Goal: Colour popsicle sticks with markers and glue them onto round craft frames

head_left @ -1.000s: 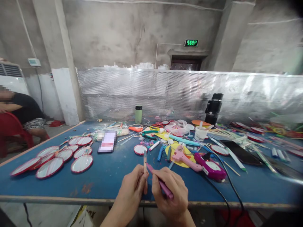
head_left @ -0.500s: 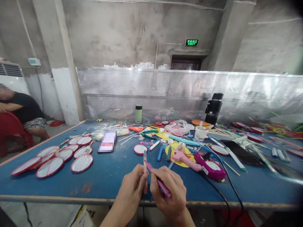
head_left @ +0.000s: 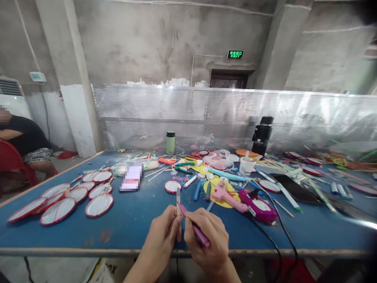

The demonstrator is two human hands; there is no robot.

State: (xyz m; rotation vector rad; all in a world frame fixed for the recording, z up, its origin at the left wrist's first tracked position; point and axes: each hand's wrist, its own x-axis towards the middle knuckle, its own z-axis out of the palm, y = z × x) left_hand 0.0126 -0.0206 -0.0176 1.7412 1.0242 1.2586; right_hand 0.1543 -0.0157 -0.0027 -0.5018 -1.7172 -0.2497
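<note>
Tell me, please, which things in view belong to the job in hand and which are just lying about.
In the job now:
flat stick, in the left hand
purple marker, in the right hand

Apparently just lying about:
lit phone
green bottle
black flask

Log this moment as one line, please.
left hand: holds thin stick; right hand: holds pink marker, tip at stick; beyond: red-rimmed disc
</note>
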